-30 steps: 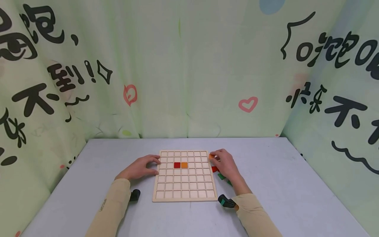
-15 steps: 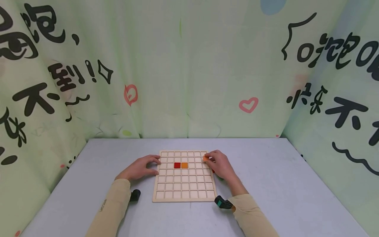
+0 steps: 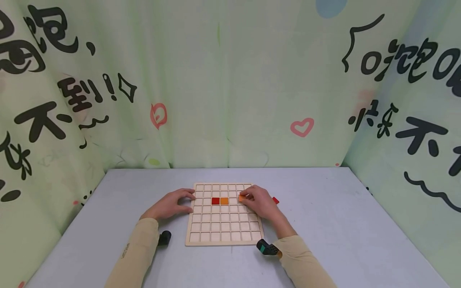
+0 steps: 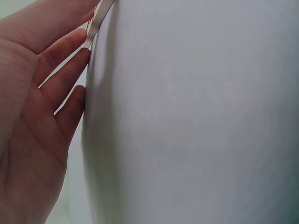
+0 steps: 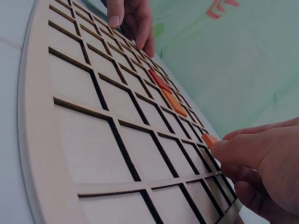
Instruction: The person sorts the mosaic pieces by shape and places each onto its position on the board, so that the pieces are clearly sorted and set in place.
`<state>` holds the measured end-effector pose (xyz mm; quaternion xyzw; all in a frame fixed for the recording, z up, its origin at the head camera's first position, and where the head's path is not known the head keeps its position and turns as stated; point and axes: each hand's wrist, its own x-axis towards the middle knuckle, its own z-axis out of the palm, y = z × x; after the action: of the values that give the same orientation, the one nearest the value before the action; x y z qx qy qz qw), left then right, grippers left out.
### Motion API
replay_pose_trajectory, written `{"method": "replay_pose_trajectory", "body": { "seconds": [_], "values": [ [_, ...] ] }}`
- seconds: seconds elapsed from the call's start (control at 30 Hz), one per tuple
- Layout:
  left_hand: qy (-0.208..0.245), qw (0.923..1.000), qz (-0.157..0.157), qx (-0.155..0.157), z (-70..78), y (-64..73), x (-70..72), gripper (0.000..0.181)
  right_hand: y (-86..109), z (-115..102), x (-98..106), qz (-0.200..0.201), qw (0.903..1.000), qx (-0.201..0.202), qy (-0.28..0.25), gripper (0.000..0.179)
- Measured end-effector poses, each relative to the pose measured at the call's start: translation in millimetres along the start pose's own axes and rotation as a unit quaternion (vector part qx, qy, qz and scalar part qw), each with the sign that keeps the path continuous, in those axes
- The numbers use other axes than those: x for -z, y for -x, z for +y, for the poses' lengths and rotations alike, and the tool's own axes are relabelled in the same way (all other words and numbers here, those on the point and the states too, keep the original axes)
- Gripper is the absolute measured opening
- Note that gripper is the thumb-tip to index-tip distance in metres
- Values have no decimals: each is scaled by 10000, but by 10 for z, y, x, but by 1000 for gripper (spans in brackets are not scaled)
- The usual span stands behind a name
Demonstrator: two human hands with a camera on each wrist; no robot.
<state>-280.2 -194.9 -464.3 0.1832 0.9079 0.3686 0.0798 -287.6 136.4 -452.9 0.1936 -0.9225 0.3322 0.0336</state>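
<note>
A wooden grid board point(image 3: 225, 243) lies flat on the table. One red tile point(image 3: 215, 201) and one orange tile point(image 3: 225, 201) sit side by side in cells of its upper half. Along the board's left edge, my left hand point(image 3: 172, 204) rests with its fingertips and thumb spread apart; in the left wrist view the fingers point(image 4: 70, 77) are extended. Over the board's right part, my right hand point(image 3: 262, 203) pinches another orange tile point(image 5: 210, 139) by thumb and fingers. That tile is tilted, partly covered by the fingertips, to the right of the two placed tiles.
A loose red tile point(image 3: 275, 200) shows on the table beyond my right wrist. Black devices point(image 3: 164, 238) are strapped at both wrists. The white table point(image 3: 324, 224) is bounded by printed curtains point(image 3: 252, 80) behind and at the sides.
My right hand has carried the pinched orange tile leftward from beside the board to over its cells. Green tiles seen earlier are now hidden behind the right arm. The left hand stays put.
</note>
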Motion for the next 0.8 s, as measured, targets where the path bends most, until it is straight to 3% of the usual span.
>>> {"method": "replay_pose_trajectory", "body": {
  "seconds": [0.53, 0.8],
  "values": [
    [-130, 9999, -6, -4, 15, -11, 1, 37, -49, -81, -122, -205, 9979, 573, 200, 21],
    [-143, 9999, -6, 21, 40, 6, 12, 36, -71, -116, -168, -227, 9979, 546, 263, 19]
  ]
}}
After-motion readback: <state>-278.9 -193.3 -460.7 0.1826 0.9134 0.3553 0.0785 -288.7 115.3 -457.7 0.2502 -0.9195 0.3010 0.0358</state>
